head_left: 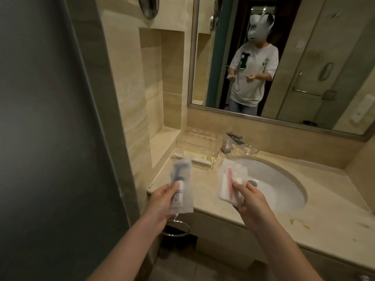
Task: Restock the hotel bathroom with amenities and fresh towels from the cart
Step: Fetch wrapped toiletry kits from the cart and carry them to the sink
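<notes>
Restocking looks barely begun: the left hand pinches a frosted kit packet left of the sink, the right hand grips a pink-toothbrush packet above its left rim, both lengthwise toward the mirror, neither yet in the clear tray behind-left, and no towels are visible.

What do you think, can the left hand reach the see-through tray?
Probably yes. The tray sits on the counter just beyond the left hand, nothing between them, though that hand grips a packet.
</notes>
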`<state>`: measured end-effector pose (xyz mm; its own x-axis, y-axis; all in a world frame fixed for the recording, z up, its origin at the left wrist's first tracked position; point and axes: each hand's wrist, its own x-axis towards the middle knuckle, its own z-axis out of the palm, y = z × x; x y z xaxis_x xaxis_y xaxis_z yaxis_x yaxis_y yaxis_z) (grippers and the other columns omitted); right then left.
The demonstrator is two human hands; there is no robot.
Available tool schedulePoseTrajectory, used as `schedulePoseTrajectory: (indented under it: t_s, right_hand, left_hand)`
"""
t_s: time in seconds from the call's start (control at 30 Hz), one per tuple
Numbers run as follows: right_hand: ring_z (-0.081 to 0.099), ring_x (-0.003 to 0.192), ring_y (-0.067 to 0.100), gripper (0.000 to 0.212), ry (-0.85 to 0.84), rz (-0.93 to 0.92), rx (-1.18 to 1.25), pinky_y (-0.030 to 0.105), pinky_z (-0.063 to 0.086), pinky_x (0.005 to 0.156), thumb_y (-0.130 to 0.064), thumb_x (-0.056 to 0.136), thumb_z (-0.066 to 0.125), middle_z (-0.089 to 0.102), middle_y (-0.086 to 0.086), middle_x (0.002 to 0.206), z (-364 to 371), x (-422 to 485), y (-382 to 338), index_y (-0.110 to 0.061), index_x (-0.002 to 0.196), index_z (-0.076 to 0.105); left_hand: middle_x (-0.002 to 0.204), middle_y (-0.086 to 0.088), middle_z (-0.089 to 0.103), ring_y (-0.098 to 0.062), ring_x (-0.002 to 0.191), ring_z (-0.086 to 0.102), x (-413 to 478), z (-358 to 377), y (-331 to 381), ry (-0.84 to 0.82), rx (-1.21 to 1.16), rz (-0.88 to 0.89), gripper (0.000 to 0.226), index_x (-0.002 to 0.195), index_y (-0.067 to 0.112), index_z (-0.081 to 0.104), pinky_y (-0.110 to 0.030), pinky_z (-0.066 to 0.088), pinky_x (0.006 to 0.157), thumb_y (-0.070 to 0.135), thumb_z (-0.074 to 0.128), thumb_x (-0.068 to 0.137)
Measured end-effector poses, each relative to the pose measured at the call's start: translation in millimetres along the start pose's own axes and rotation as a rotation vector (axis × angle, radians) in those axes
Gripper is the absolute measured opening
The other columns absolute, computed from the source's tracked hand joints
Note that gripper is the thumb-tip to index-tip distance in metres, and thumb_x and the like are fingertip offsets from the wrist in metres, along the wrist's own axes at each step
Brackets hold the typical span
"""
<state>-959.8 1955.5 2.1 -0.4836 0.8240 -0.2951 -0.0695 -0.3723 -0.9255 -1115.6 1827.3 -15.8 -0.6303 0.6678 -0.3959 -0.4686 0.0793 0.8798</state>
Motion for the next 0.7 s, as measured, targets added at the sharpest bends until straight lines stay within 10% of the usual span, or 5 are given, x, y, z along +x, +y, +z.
schedulePoseTrajectory:
  t_s: [0.1, 0.27, 0.7]
  right_hand:
    - [0.056, 0.082, 0.016, 0.009, 0.045, -0.001, 0.013, 0.028, 0.044, 0.069, -0.013, 0.094, 0.053, 0.061, 0.004, 0.09, 8.2, 37.3, -4.8, -0.014, 0.09, 0.06]
    - [0.056, 0.085, 0.02, 0.013, 0.038, 0.024, 0.001, 0.038, 0.045, 0.082, -0.006, 0.093, 0.051, 0.06, 0.007, 0.093, 16.1, 117.5, -5.1, -0.013, 0.087, 0.061]
    - [0.055, 0.065, 0.018, 0.075, -0.151, 0.076, -0.34, 0.03, 0.047, 0.061, 0.003, 0.087, 0.057, 0.056, 0.007, 0.073, 30.5, 362.6, 11.1, -0.029, 0.145, 0.022]
  left_hand:
    - [0.085, -0.009, 0.067, -0.023, 0.079, 0.063, 40.7, 6.2, 10.0, -0.018, -0.01, -0.04, 0.011, 0.095, 0.009, 0.061, -0.039, 0.053, 0.075, 0.016, 0.052, 0.094]
    - [0.082, -0.008, 0.067, -0.021, 0.075, 0.063, 110.7, 16.6, 22.6, -0.044, -0.013, -0.059, 0.013, 0.095, 0.008, 0.06, -0.032, 0.052, 0.069, 0.003, 0.048, 0.093]
    - [0.103, -0.012, 0.058, -0.025, 0.082, 0.059, 326.1, 48.3, 31.0, 0.37, 0.272, -0.078, 0.023, 0.106, 0.015, 0.05, -0.03, 0.049, 0.063, 0.014, 0.063, 0.086]
